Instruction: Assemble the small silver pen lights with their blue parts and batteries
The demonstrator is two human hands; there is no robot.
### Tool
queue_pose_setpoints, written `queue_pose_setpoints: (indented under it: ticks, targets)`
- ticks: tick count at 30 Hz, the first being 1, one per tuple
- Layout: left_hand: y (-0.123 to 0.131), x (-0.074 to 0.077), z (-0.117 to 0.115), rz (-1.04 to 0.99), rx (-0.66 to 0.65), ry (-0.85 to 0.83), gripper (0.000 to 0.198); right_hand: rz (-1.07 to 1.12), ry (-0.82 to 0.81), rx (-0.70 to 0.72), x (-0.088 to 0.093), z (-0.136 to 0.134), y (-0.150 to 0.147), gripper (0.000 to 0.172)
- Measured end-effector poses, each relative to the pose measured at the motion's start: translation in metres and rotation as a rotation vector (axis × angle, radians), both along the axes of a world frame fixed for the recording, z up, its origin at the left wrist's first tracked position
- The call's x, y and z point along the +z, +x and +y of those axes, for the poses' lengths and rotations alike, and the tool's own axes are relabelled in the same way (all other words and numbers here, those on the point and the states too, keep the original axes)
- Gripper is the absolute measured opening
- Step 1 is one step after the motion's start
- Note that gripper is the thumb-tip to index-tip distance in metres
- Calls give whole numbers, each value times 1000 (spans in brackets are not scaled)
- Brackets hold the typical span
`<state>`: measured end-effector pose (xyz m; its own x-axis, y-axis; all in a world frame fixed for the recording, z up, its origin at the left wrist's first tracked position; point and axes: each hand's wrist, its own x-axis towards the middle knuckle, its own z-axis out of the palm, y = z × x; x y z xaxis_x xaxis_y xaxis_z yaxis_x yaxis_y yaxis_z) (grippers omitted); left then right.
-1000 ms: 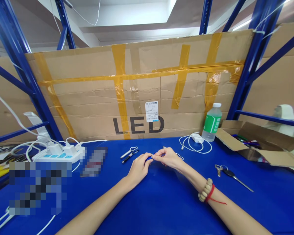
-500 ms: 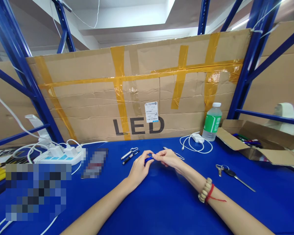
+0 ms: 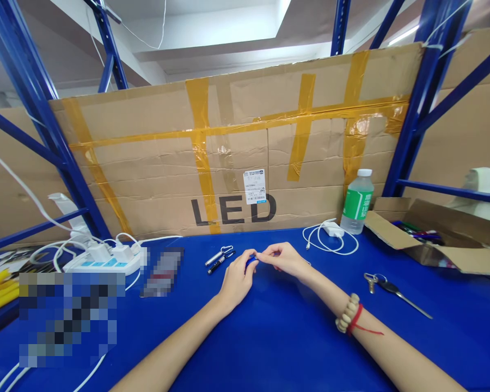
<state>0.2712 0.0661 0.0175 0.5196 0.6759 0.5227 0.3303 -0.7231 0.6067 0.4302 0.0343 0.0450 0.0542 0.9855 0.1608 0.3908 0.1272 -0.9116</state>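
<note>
Both hands meet over the blue table (image 3: 269, 337), just in front of me. My left hand (image 3: 236, 280) pinches a small blue pen-shaped object (image 3: 250, 262) between thumb and fingers. My right hand (image 3: 283, 258) closes its fingertips on the same object's right end. Most of the object is hidden by the fingers. A silver pen light and a black one (image 3: 219, 259) lie side by side just left of my hands. A bead bracelet with a red string (image 3: 350, 319) sits on my right wrist.
A taped cardboard sheet marked LED (image 3: 232, 158) stands at the back. A power strip with white plugs (image 3: 106, 260) is at left, a white charger cable (image 3: 330, 239) and water bottle (image 3: 356, 201) at right. Keys (image 3: 381, 285) and an open carton of pens (image 3: 428, 239) lie further right.
My hands stay joined on the blue object with only small finger movements. The view has shifted slightly.
</note>
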Motion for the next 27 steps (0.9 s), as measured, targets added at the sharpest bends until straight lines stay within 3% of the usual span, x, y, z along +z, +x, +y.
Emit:
queue_pose_setpoints:
  ticks: [4, 10, 16, 27]
  targets:
    - [1, -1, 1, 25, 24, -23, 19, -177, 221, -40, -3, 3, 6, 31]
    - [0, 0, 0, 64, -9, -35, 20, -258, 340, -5, -2, 2, 9, 21]
    - [-1, 6, -5, 125, -26, -26, 22, -213, 309, 70, 1, 2, 12, 27]
    - [-1, 3, -2, 86, -62, -4, 23, -179, 165, 27, 3, 0, 11, 31]
